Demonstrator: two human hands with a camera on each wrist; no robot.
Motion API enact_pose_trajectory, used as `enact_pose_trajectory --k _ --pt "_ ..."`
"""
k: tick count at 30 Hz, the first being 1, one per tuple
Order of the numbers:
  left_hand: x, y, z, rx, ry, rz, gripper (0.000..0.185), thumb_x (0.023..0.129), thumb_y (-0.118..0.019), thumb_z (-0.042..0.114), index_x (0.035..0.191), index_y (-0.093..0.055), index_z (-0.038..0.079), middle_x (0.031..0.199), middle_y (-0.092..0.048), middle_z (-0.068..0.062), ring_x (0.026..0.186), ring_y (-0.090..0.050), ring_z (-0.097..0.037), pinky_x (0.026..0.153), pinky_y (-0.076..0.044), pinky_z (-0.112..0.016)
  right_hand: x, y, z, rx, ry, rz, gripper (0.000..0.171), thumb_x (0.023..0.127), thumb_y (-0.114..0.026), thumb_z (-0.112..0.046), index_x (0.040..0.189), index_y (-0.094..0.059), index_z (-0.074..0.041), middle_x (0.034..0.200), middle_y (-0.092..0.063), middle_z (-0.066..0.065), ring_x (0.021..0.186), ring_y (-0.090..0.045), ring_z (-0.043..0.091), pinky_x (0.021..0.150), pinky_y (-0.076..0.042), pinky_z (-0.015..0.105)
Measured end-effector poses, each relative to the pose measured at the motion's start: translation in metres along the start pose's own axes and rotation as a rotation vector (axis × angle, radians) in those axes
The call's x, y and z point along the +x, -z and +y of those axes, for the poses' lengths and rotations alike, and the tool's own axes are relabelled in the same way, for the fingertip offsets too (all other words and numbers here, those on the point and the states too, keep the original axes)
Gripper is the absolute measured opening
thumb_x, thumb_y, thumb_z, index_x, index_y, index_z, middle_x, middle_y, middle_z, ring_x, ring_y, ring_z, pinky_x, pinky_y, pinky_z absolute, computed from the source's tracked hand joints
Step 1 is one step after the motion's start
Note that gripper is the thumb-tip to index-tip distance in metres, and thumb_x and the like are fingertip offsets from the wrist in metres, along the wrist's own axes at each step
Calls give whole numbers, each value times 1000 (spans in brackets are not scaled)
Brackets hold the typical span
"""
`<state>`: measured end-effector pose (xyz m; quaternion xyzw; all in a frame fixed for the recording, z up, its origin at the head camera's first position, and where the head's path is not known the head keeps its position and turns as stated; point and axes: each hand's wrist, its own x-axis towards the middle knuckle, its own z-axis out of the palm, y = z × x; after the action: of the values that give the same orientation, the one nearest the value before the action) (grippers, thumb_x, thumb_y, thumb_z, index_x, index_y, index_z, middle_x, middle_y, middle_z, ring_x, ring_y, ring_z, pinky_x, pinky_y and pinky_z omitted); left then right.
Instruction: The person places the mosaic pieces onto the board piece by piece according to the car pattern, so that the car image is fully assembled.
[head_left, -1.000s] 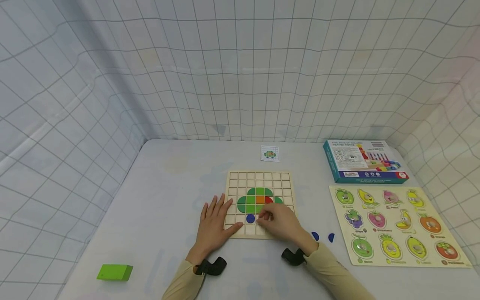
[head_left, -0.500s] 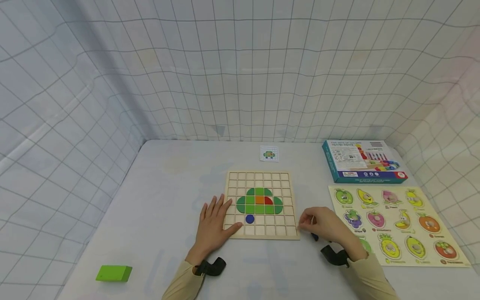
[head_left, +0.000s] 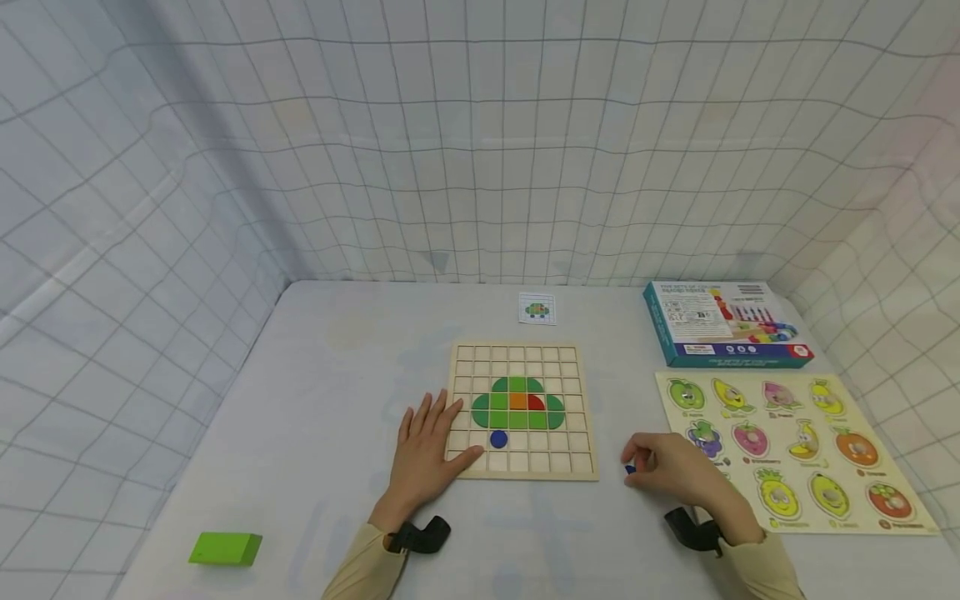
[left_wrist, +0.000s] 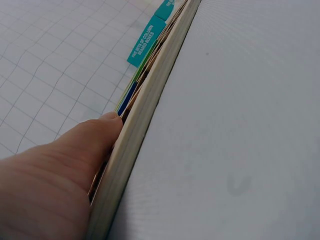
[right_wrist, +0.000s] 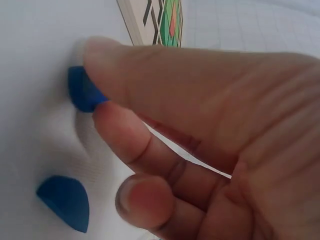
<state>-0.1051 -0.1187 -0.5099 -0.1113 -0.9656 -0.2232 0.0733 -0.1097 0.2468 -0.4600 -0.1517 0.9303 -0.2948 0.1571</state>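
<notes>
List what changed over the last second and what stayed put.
The right hand left the grid board, moved right to the table beside it, and now pinches a blue piece. The left hand stayed flat on the board's left edge; the placed pieces are unchanged.

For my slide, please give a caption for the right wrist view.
Right hand pinches a blue piece on the table; a second blue piece lies nearby.

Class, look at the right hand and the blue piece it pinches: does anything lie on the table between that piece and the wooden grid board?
Nothing visible does. The right hand pinches the blue piece on bare table, just right of the grid board.
</notes>
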Motion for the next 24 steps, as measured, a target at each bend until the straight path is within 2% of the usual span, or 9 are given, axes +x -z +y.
enact_pose_trajectory --k 7,14,20,24 --pt "0 0 0 0 1 -2 76 82 -56 60 143 -37 19 152 -24 -8 142 -13 -27 112 -6 -51 1 -2 1 16 -7 20 16 74 -77 -17 83 -64 -19 67 -52 -8 59 -46 8 51 -36 22" --pt "0 -1 0 -2 -2 -2 77 82 -56 61 143 -37 19 152 -25 -8 142 -13 -28 112 -6 -51 -5 2 0 -27 -73 63 18 70 -80 -23 79 -64 -20 66 -52 -9 59 -46 9 50 -36 23" --pt "0 -2 -1 -4 -8 9 76 82 -57 60 143 -37 19 152 -25 -8 142 -14 -28 112 -6 -50 -6 2 0 -34 -147 28 19 69 -81 -22 75 -63 -19 63 -52 -7 59 -46 10 52 -35 24" --pt "0 -2 -1 -4 -8 7 76 82 -56 60 143 -37 20 152 -25 -8 142 -13 -28 111 -6 -50 -5 0 -2 -22 -149 32 19 69 -81 -22 77 -63 -19 64 -52 -6 60 -46 10 52 -34 24"
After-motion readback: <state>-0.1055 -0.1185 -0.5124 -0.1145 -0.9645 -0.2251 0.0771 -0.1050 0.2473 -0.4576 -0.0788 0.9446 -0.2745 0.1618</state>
